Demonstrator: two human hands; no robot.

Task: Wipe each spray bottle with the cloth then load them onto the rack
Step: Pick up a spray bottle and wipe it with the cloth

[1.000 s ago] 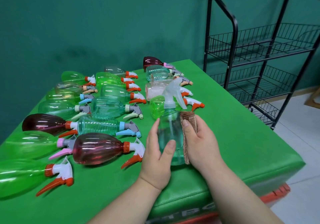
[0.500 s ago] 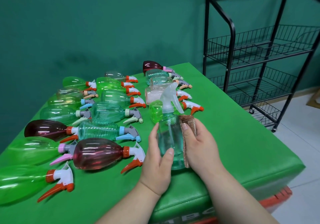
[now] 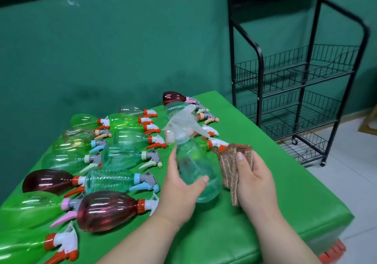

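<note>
The pale teal spray bottle (image 3: pixel 195 166) is held up off the tabletop (image 3: pixel 265 202), near its front edge, tilted so that its clear trigger head leans away toward the far side. The left hand (image 3: pixel 179 192) has it by the lower body: its grip is curled round the plastic, thumb across the near face and fingers behind. Just beside the bottle's right flank is the folded brown cloth (image 3: pixel 230 161), pinched in the grip of the right hand (image 3: pixel 255 182), with the thumb pressed on top of the folds. Whether the cloth touches the bottle at this instant I cannot tell; at most it meets it at the edge.

I judge the step in hand to be the wiping of this one bottle, either mid-stroke or just finishing. Next the bottle has to go rightward to the black wire rack (image 3: pixel 295 76), which stands past the tabletop's right side with no bottles visible on its shelves. That calls for a reach across and setting it upright inside a shelf's rim.

To the left, the other bottles (image 3: pixel 106 210) lie on their sides in rows on the tabletop, green, teal and dark red, waiting their turn.
</note>
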